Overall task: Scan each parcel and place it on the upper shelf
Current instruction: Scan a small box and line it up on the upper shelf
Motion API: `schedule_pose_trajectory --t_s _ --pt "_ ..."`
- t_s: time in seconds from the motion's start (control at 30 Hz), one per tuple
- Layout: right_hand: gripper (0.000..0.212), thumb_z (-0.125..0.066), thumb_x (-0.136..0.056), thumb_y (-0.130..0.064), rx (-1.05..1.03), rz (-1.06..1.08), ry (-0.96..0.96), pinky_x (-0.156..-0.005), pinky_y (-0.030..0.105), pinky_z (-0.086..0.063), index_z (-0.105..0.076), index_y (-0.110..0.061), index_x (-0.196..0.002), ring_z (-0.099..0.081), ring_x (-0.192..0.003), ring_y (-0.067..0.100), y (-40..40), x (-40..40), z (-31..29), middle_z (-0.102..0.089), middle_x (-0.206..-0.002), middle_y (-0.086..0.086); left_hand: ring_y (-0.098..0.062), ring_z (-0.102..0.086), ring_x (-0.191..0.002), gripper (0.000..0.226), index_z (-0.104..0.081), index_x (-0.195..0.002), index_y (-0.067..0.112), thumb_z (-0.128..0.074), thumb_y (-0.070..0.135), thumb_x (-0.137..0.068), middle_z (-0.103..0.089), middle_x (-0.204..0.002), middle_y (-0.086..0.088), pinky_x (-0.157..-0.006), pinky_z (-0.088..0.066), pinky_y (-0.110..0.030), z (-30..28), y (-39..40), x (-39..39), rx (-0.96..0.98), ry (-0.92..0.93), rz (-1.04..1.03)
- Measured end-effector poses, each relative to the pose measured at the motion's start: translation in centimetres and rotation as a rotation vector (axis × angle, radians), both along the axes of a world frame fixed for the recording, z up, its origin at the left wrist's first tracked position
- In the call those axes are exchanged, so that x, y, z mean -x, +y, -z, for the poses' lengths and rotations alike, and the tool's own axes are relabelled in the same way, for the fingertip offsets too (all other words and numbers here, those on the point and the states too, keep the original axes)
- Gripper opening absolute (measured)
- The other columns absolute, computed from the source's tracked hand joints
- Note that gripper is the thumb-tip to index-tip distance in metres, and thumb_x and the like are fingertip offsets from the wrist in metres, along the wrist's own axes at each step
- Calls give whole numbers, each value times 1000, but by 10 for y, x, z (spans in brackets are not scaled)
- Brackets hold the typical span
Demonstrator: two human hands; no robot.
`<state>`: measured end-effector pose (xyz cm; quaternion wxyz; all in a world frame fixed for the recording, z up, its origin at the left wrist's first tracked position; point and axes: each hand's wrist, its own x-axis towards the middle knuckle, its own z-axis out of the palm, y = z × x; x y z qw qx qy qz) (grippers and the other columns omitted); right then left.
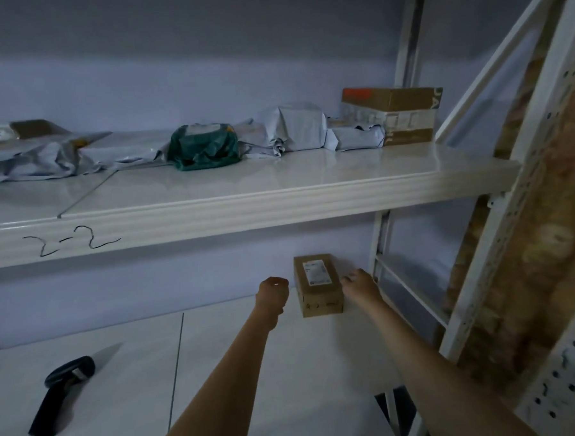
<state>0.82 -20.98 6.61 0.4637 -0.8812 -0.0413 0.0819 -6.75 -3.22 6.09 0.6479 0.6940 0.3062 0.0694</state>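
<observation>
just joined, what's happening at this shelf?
A person is reaching with both hands for a small cardboard parcel at the back of the lower shelf. The left hand is just to its left with fingers curled, holding nothing; the right hand is at the box's right side, contact unclear. The barcode scanner lies untouched on the lower shelf to the left. The upper shelf, marked 2-2, already holds several bagged parcels and a cardboard box.

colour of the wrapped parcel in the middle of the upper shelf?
Dark green parcel, with a pale label on top; it sits among grey mailer bags. Head view, the only one.
</observation>
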Motion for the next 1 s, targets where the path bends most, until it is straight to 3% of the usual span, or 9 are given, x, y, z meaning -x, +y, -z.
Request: schedule_pose_trajectory --t_s 0.13,0.23,0.3,0.4,0.53,0.63,0.77,0.9,1.0 --pt "46 -45 -103 -32 -1 18 103 -91 30 -40 -48 -7 -141 -54 -124 32 6 -36 31 -55 -137 14 -19 -51 -71 14 -56 -109 11 -47 18 -101 -57 -103 -10 -81 -43 -35 18 2 -30 187 86 -10" --pt "22 -41 -99 -18 33 25 210 -75 31 -41 -56 -8 -112 -55 -87 27 7 -70 57 -57 -102 12 -26 -56 -88 14 -56 -107 13 -45 18 -101 -58 -103 -8 -82 -45 -38 40 -1 -56 256 91 -9" --pt "21 -42 -98 -14 55 41 272 -71 31 -41 -57 -5 -110 -52 -77 24 10 -91 71 -56 -95 11 -30 -54 -96 15 -57 -110 12 -45 16 -101 -57 -105 -10 -83 -45 -39 54 -3 -75 281 88 -24" --pt "35 -41 -101 -11 84 23 312 -76 31 -42 -53 3 -131 -54 -88 27 18 -121 90 -60 -113 17 -28 -52 -92 19 -58 -115 12 -47 17 -100 -56 -99 -9 -86 -44 -41 70 -3 -103 272 110 -30" --pt "51 -40 -103 -14 71 -10 354 -90 33 -41 -30 0 -152 -46 -131 34 28 -150 101 -40 -151 19 -34 -42 -129 56 -38 -143 15 -61 27 -94 -44 -143 -12 -106 -39 -49 85 0 -133 290 160 43" --pt "56 -36 -106 -29 66 -23 415 -99 35 -40 -27 -1 -154 -42 -137 34 38 -164 105 -36 -155 17 -34 -33 -139 74 -25 -152 16 -64 35 -92 -34 -153 -12 -110 -34 -51 93 3 -147 279 201 89" --pt "54 -31 -108 -31 54 -98 537 -110 38 -36 -28 -2 -154 -39 -139 32 47 -170 105 -35 -156 16 -34 -31 -141 73 -27 -149 13 -64 40 -91 -32 -153 -15 -111 -29 -55 102 8 -156 234 221 124" --pt "75 -38 -101 -58 6 -90 623 -113 45 -32 -25 -9 -156 -32 -144 33 46 -170 106 -28 -161 11 -32 -42 -129 56 -40 -138 10 -57 41 -95 -44 -142 -15 -108 -38 -50 105 12 -158 193 254 111" --pt "86 -40 -94 -69 -50 -78 635 -113 44 -36 -33 -8 -154 -40 -139 35 44 -169 114 -37 -157 14 -33 -45 -128 53 -46 -136 6 -54 40 -97 -50 -140 -16 -110 -38 -49 108 17 -151 196 271 76"
